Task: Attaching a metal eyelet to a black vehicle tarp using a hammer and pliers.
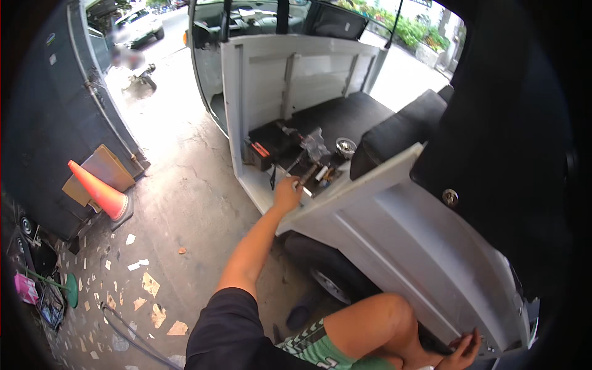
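My left hand [286, 196] reaches into the bed of the white vehicle [265, 74], its fingers closed on a slim metal tool [307, 175]. Beside it lie a black-and-orange case [261, 154], a clear plastic bag [314, 145], a round chrome piece [345, 147] and several small tools and parts. My right hand [461, 349] is low at the right, fingers curled beside the outer side panel [419, 246] and small fittings near its lower edge; what it holds, if anything, I cannot make out. My bent knee [388, 308] is in front of the panel.
A black wheel [320, 271] is under the panel. A black cushion [394, 129] sits in the bed. At left, an orange cone [95, 194] leans by cardboard [108, 166], with a hose [135, 336] on the speckled floor. Outside are a scooter [145, 80] and a parked car [139, 28].
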Action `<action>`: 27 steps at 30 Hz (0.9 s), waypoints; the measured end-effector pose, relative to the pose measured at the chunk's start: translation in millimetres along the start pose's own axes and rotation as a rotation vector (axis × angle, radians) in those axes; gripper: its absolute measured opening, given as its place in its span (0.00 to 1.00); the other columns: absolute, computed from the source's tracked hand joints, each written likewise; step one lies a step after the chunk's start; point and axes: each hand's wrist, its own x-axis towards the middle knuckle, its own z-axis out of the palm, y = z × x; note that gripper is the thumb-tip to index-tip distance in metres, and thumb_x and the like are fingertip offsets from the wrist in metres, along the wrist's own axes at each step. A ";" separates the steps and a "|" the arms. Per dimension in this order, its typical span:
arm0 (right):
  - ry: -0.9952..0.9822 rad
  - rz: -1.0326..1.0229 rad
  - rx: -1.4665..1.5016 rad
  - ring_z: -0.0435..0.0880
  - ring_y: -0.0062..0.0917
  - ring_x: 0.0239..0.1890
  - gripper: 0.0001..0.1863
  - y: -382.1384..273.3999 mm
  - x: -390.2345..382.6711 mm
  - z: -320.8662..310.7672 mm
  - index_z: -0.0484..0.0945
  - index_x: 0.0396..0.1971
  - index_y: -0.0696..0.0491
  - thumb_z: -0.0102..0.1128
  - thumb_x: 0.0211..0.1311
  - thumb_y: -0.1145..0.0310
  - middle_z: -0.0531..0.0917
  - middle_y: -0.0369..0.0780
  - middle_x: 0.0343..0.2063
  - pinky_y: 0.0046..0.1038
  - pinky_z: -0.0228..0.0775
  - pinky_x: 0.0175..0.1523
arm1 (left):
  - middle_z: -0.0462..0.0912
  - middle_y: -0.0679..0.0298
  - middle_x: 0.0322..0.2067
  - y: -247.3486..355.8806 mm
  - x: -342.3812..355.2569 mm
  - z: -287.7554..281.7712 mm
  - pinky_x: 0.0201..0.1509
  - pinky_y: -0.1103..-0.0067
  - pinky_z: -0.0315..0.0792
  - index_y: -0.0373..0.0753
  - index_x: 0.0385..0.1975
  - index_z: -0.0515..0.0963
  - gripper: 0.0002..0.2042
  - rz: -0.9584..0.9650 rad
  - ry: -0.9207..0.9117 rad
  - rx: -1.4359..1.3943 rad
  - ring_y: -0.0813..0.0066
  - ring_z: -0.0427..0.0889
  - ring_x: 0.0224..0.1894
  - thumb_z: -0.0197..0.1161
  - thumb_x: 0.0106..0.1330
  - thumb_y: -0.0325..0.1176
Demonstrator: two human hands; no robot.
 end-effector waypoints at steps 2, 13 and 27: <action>0.060 -0.002 -0.037 0.81 0.25 0.28 0.16 -14.4 9.7 -15.9 0.80 0.54 0.64 0.63 0.73 0.70 0.85 0.43 0.30 0.25 0.75 0.35 | 0.84 0.51 0.39 -3.7 -8.6 -9.3 0.50 0.61 0.76 0.35 0.44 0.83 0.14 0.050 0.020 0.072 0.50 0.83 0.45 0.70 0.60 0.32; 0.021 -0.033 -0.118 0.78 0.21 0.27 0.11 -4.3 -5.3 -29.2 0.83 0.48 0.63 0.64 0.71 0.74 0.84 0.40 0.31 0.24 0.71 0.32 | 0.85 0.54 0.41 44.9 31.5 23.2 0.49 0.62 0.78 0.39 0.43 0.85 0.17 0.185 -0.324 0.145 0.54 0.85 0.47 0.68 0.64 0.46; -0.236 -0.019 -0.388 0.88 0.27 0.41 0.13 -18.0 -31.7 22.5 0.83 0.50 0.63 0.63 0.71 0.71 0.89 0.47 0.42 0.29 0.80 0.49 | 0.86 0.45 0.47 62.6 66.0 44.2 0.54 0.58 0.80 0.37 0.45 0.85 0.14 -0.098 -0.564 0.302 0.46 0.87 0.49 0.63 0.70 0.40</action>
